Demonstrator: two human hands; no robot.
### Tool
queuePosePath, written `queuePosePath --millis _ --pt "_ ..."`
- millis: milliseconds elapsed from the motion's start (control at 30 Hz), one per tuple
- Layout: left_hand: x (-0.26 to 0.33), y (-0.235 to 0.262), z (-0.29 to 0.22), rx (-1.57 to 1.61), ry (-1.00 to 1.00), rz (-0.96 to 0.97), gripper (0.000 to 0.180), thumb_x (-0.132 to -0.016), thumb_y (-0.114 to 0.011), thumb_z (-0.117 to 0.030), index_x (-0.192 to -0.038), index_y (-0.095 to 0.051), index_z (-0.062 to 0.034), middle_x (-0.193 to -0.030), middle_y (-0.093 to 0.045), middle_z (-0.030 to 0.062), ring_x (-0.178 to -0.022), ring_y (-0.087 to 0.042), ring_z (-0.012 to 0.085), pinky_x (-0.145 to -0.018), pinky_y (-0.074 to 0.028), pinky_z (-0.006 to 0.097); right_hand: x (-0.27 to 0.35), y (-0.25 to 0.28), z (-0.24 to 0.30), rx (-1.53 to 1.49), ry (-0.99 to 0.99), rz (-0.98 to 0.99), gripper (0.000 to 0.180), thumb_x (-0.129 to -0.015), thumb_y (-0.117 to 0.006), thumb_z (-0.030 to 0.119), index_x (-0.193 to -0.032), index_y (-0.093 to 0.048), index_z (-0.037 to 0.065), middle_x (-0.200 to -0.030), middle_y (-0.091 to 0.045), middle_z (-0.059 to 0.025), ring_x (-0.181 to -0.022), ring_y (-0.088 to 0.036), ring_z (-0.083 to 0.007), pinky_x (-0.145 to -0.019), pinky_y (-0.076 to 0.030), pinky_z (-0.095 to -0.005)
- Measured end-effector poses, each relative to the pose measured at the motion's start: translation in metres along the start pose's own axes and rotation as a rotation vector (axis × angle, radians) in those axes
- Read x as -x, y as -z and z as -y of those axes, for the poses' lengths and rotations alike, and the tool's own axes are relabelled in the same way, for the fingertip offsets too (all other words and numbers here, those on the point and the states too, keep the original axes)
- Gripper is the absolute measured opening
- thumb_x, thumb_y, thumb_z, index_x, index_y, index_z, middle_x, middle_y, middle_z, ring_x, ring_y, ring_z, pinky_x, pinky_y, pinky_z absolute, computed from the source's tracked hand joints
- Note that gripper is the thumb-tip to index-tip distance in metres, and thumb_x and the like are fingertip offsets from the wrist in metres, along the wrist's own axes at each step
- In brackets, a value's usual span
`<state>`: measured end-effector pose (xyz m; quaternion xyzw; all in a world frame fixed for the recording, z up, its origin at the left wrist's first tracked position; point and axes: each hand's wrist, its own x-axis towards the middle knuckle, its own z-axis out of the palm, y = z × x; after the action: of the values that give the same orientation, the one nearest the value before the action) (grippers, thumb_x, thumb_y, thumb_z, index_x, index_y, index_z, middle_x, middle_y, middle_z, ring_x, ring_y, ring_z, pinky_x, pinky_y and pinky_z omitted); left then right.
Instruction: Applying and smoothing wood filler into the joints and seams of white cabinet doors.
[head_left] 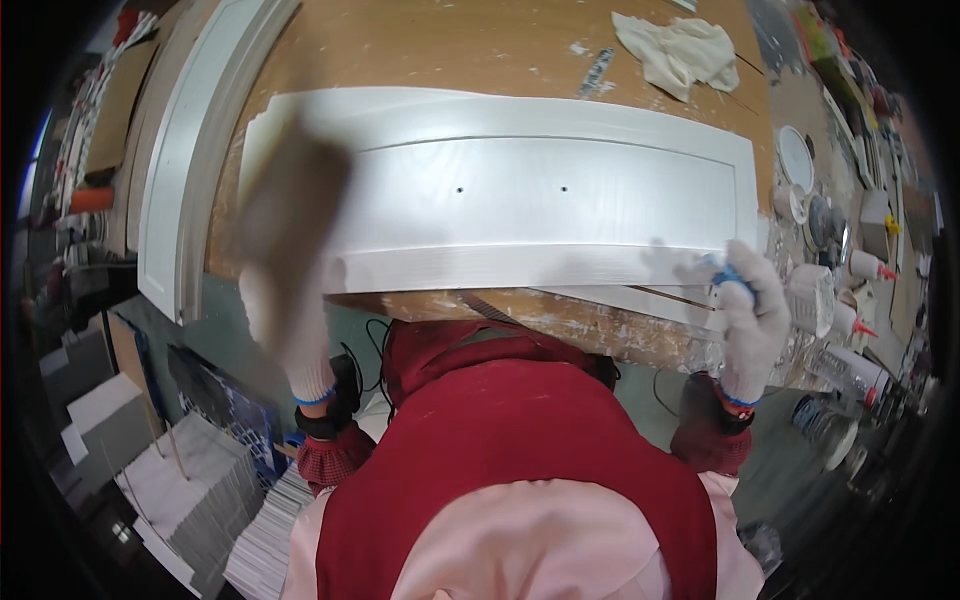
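A long white panel [510, 210], with a recessed middle and two small dark holes, lies across the workbench [400, 40] in front of me. My left hand [280, 320], in a white knitted glove, is at the panel's near left corner. A large brown object [300, 195] with a pale edge rises from it over the panel's left end; motion smears both, so its kind is unclear. At the near right corner, my right hand [752, 315], also gloved, has its fingers bent around a small blue thing [730, 275] that I cannot name.
Another white panel [190, 160] stands along the left side. A cream cloth [680, 52] and a narrow speckled strip [597, 72] lie at the back. Bottles with red tips [870, 265] and clear containers [810, 298] crowd the right. Stacked white boards [195, 475] are at lower left.
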<state>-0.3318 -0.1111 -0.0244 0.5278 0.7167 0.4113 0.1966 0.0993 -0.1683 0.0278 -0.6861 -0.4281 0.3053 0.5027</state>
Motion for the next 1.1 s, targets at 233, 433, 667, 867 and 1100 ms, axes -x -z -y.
queuePosePath --millis 233,433,667,867,1100 --pt "-0.014 0.025 0.039 -0.296 0.080 -0.136 0.049 -0.095 -0.061 -0.014 -0.134 -0.047 0.0118 -0.138 -0.051 0.0196 -0.124 -0.051 0.0226 -0.105 -0.039 0.033 0.024 -0.105 0.020 0.223 0.479 0.596 0.035 -0.077 -0.071 0.002 -0.112 -0.067 0.005 -0.100 -0.068 -0.0129 -0.088 -0.065 -0.0288 -0.078 -0.052 -0.0361" --pt "-0.022 0.026 0.033 0.299 0.221 -0.011 0.051 -0.096 -0.059 -0.017 -0.136 -0.045 0.0116 -0.138 -0.052 0.0179 -0.118 -0.055 0.0196 -0.099 -0.043 0.029 0.041 -0.146 0.020 0.274 0.721 0.538 0.046 -0.072 -0.075 -0.003 -0.116 -0.065 0.005 -0.096 -0.068 -0.0115 -0.082 -0.065 -0.0285 -0.070 -0.052 -0.0357" --pt "-0.031 0.029 0.031 0.451 0.269 0.009 0.056 -0.095 -0.060 -0.017 -0.139 -0.041 0.0110 -0.136 -0.053 0.0189 -0.116 -0.056 0.0194 -0.098 -0.043 0.029 0.050 -0.164 0.033 0.208 0.777 0.595 0.042 -0.073 -0.070 -0.010 -0.113 -0.062 0.000 -0.065 -0.054 -0.0098 -0.052 -0.052 -0.0241 -0.046 -0.040 -0.0331" --pt "-0.037 0.028 0.042 0.380 0.135 0.142 0.059 -0.093 -0.063 -0.020 -0.139 -0.041 0.0112 -0.132 -0.055 0.0189 -0.115 -0.056 0.0200 -0.094 -0.046 0.029 0.053 -0.181 0.037 0.338 0.763 0.602 0.038 -0.075 -0.069 -0.008 -0.112 -0.061 -0.001 -0.065 -0.053 -0.0089 -0.052 -0.051 -0.0239 -0.045 -0.038 -0.0331" --pt "-0.041 0.031 0.053 0.443 0.199 0.167 0.063 -0.092 -0.065 -0.021 -0.140 -0.040 0.0120 -0.133 -0.053 0.0194 -0.118 -0.054 0.0209 -0.093 -0.048 0.029 0.059 -0.198 0.040 0.401 0.875 0.502 0.039 -0.075 -0.069 -0.007 -0.112 -0.062 0.000 -0.068 -0.053 -0.0082 -0.055 -0.053 -0.0240 -0.047 -0.040 -0.0340"
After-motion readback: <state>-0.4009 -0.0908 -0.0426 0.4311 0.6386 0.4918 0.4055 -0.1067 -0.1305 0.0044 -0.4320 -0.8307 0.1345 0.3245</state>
